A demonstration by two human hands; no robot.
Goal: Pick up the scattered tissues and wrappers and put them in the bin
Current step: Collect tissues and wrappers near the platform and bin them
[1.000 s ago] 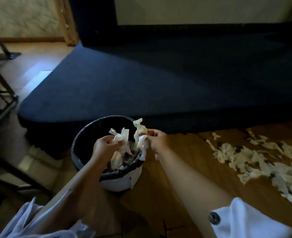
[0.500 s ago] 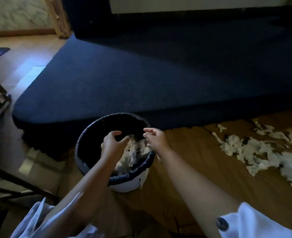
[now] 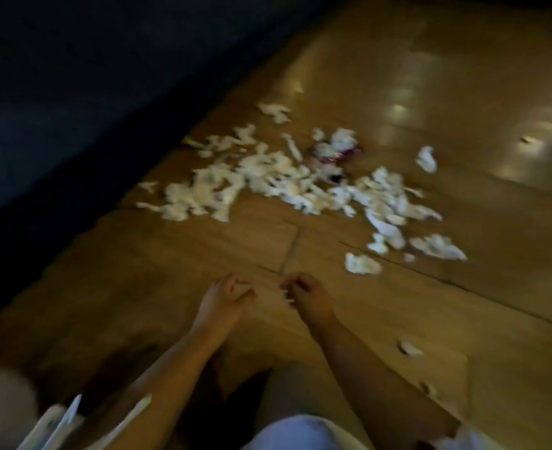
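A wide scatter of white tissues (image 3: 268, 177) lies on the wooden floor (image 3: 170, 261) ahead of me. A crumpled red-and-white wrapper (image 3: 336, 151) sits at the pile's far side. Nearer to me a single tissue (image 3: 362, 264) lies apart from the rest. My left hand (image 3: 226, 295) and my right hand (image 3: 307, 293) hover side by side over bare floor, short of the pile. Both are empty with fingers loosely curled. The bin is out of view. The picture is blurred by motion.
A dark blue raised carpeted edge (image 3: 73, 76) runs along the left of the floor. Loose tissues (image 3: 426, 159) lie off to the right, and a small scrap (image 3: 409, 349) rests by my right forearm. My white sleeves fill the bottom edge.
Both hands dropped their tissues into the bin and came away empty. My view has swung right, from the bin to the tissue pile on the floor.
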